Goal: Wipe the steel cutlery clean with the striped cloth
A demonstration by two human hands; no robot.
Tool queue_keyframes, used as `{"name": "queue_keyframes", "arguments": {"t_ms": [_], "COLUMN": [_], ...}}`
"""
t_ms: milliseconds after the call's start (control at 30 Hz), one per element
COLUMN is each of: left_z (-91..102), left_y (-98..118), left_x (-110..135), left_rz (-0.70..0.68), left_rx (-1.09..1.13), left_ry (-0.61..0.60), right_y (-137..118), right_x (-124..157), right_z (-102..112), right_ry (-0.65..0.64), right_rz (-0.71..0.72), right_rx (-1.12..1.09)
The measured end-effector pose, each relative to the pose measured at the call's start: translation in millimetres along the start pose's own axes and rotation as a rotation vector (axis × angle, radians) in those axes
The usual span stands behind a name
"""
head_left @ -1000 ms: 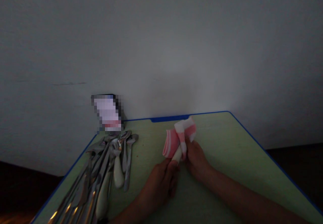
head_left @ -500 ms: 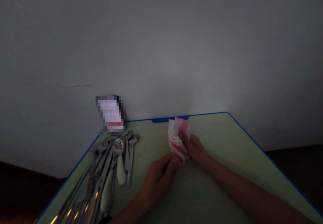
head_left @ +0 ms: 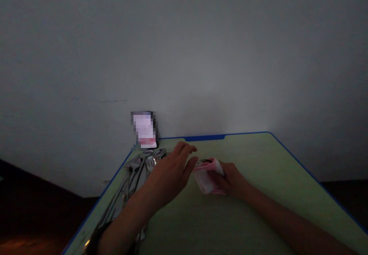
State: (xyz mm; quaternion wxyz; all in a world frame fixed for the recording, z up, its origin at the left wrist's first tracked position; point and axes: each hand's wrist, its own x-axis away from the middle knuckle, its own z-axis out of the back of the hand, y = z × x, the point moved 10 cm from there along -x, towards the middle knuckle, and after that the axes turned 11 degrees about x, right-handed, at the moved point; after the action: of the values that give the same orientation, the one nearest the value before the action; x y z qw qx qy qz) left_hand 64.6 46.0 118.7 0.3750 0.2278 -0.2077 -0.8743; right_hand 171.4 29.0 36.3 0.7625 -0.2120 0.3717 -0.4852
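A pink and white cloth [head_left: 207, 182] is bunched in my right hand [head_left: 231, 176], whose fingers and thumb close around its right side. In the fold at the top of the cloth shows a small grey, metal-looking end; its kind is hidden. Just left of the cloth, my left hand [head_left: 176, 165] hovers with thumb and fingers apart and nothing between them. Under and behind my left forearm lies a pile of metal cutlery [head_left: 136, 168], with spoons and forks at its far end. My left arm covers much of that pile.
A phone [head_left: 145, 130] with a lit, blurred screen leans against the grey wall [head_left: 201, 55] at the table's far left corner. The pale green table [head_left: 258, 159] has a blue edge and meets the wall at the back.
My left hand has let go of the cloth's lower end and risen to its upper left, opening. The cloth has turned in my right hand, and the view has shifted left.
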Motion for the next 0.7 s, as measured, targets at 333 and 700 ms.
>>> {"name": "queue_keyframes", "arguments": {"t_ms": [333, 700], "left_z": [-26.4, 1.7], "left_y": [21.3, -21.2], "left_x": [-26.6, -37.0], "left_rz": [-0.052, 0.174], "left_rx": [-0.329, -0.186], "left_ry": [-0.366, -0.458], "right_y": [0.5, 10.9], "right_x": [4.6, -5.1], "right_z": [-10.7, -4.7], "right_ry": [-0.084, -0.130], "right_rz": [0.018, 0.013], "right_rx": [0.158, 0.112]}}
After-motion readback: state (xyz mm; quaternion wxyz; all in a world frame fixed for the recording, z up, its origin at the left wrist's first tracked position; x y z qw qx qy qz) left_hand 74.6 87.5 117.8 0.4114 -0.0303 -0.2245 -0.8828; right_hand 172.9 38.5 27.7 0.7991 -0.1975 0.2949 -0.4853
